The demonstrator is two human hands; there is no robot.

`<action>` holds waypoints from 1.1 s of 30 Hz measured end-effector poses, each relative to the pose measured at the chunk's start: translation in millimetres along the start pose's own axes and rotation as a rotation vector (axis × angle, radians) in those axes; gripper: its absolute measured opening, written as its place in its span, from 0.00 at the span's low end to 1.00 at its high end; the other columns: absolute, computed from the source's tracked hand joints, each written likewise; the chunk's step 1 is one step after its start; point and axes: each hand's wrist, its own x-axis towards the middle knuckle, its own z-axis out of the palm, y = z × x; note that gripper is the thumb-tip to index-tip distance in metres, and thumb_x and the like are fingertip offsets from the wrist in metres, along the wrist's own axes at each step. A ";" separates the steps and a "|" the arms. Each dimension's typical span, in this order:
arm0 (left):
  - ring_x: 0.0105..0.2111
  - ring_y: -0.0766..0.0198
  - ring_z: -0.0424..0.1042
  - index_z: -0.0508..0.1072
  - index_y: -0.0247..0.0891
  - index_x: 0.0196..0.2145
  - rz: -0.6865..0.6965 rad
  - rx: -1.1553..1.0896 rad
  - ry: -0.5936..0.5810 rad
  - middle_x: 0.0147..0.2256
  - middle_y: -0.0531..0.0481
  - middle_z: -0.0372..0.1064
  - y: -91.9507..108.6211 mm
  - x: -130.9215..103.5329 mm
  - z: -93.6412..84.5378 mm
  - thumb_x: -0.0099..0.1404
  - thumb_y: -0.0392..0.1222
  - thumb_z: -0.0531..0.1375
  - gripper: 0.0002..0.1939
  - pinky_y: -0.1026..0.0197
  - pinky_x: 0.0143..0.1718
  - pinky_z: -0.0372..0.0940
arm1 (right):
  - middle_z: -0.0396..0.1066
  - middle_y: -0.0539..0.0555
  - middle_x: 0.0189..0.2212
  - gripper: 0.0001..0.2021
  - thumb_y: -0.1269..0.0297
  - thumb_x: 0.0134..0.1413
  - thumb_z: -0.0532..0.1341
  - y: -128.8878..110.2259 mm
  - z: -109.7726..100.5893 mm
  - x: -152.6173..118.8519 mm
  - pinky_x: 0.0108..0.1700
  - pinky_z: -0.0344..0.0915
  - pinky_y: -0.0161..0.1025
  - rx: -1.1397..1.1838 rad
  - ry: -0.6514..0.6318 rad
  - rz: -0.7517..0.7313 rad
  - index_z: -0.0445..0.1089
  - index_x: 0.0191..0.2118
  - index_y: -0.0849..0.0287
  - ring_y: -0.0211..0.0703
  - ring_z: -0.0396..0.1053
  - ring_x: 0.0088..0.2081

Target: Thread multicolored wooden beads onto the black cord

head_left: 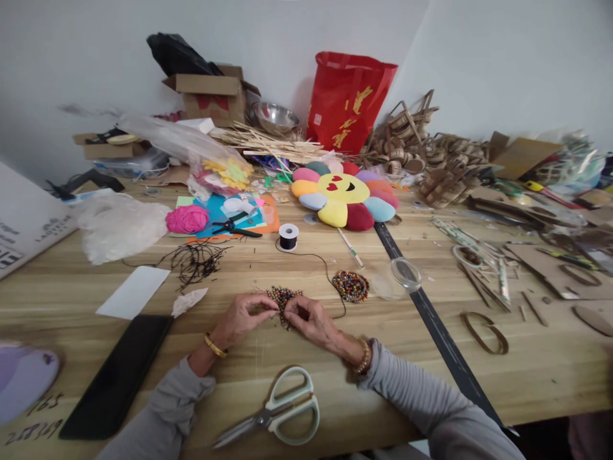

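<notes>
Left hand: in the head view, my left hand is nearly closed, thumb and fingertips pinched together at the edge of the bead pile; what sits between the tips is too small to tell.
Right hand: my right hand is curled, thumb and forefinger drawn together, tips over the beads; I can't tell if it grips a bead or cord.
Bead pile: one, multicolored, on the table between and just beyond my hands; too many beads to count.
Bead coil: one beaded coil, right of the pile, apart from it.
Spool: one white spool of dark cord; the cord curves past the coil to near my right hand.
Scissors: one pair of scissors, pale handles, lying nearer me than the hands.
Bracelets: two, a gold bangle on the left wrist, a beaded bracelet on the right.
Clear round pieces: I count two, a clear dish and a flatter clear disc beside it.
Cushion: one flower cushion, beyond the spool.
Bag: one red bag, upright at the back.
Bowl: one metal bowl, left of the bag.
</notes>
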 end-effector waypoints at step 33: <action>0.29 0.63 0.72 0.78 0.35 0.29 -0.023 -0.003 -0.058 0.28 0.48 0.75 0.0 -1.2 2.9 0.58 0.42 0.62 0.08 0.64 0.34 0.66 | 0.68 0.51 0.25 0.06 0.67 0.54 0.58 0.5 0.9 -0.6 0.30 0.60 0.31 -0.018 -0.033 -0.030 0.68 0.31 0.63 0.35 0.63 0.27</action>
